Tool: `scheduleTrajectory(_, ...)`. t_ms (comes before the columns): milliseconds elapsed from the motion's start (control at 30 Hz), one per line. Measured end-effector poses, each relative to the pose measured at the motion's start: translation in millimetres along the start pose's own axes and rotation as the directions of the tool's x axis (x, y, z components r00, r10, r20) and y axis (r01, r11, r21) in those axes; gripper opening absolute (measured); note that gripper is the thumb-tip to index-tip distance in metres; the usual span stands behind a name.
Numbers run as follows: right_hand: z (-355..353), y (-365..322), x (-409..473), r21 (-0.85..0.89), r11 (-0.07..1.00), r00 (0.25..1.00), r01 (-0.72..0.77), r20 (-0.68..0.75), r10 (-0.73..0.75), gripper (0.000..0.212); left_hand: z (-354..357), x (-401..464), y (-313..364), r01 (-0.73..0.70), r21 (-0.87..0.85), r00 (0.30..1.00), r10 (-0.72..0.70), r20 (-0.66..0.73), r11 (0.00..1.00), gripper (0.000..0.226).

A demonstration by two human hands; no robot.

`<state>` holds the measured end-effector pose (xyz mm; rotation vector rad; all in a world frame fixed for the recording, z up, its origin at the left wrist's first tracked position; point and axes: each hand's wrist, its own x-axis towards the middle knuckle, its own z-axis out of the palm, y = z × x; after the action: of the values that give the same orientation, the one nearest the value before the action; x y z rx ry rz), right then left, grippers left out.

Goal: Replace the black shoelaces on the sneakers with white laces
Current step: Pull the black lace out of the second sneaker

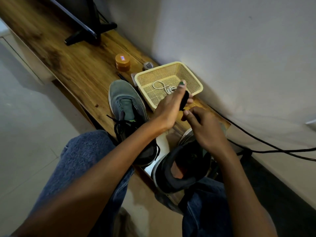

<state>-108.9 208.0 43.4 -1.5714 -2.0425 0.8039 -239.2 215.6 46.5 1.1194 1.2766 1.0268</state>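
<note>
A bundle of black shoelace (pixel 184 100) is wound around the fingers of the left hand (pixel 171 106), which is raised over the near corner of a cream mesh basket (pixel 171 69); its thumb points up and shows a green-painted nail. The right hand (pixel 203 127) sits just beside it, fingers curled, pinching the loose end of that black lace between thumb and fingertips. Inside the basket lies a coiled white lace (pixel 164 87).

Below the right hand, a dark sneaker (pixel 184 168) rests with its heel on the person's lap and its toe toward the worktop (pixel 82 69); no lace shows on the visible part of it. To the left, a second grey sneaker (pixel 126 106) lies on the wooden worktop, toe away from the person, with black laces (pixel 119 124) loosened at its tongue. A small green mark on the tongue is too small to read.

Beyond the basket stands a small orange jar (pixel 122 62) with a red-and-blue label on its lid, unreadable. A black monitor stand (pixel 89 33) sits farther back. A black cable (pixel 266 142) runs along the wall at the right.
</note>
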Motion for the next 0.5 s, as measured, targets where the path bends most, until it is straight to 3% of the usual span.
scheduleTrajectory(100, -4.6, -4.4, -0.4, 0.08, 0.996, 0.994, 0.025, -0.106, -0.017, 0.023, -0.2, -4.7, -4.1, -0.077, 0.305, 0.995, 0.054, 0.085, 0.949, 0.075)
scheduleTrajectory(167, -5.2, -5.5, -1.6, 0.138, 0.99, 0.991, 0.017, -0.136, 0.001, 0.025, -0.8, -7.6, -3.1, -0.094, 0.318, 0.992, 0.063, 0.107, 0.944, 0.06)
scheduleTrajectory(233, -5.3, -6.0, -2.0, 0.18, 0.983, 0.981, 0.024, -0.192, 0.011, 0.023, -0.5, -8.2, -2.7, -0.094, 0.31, 0.988, 0.052, 0.142, 0.946, 0.061)
scheduleTrajectory(333, -7.2, -7.5, -0.5, 0.198, 0.98, 0.958, 0.011, -0.281, 0.046, 0.015, 1.4, -3.8, -4.9, -0.018, 0.198, 0.981, -0.021, 0.192, 0.98, 0.071)
scheduleTrajectory(500, -6.5, -2.7, 5.1, 0.369, 0.927, 0.917, -0.07, -0.341, 0.205, 0.01, 5.0, -4.0, 0.2, 0.164, -0.155, 0.958, -0.12, 0.261, 0.974, 0.037)
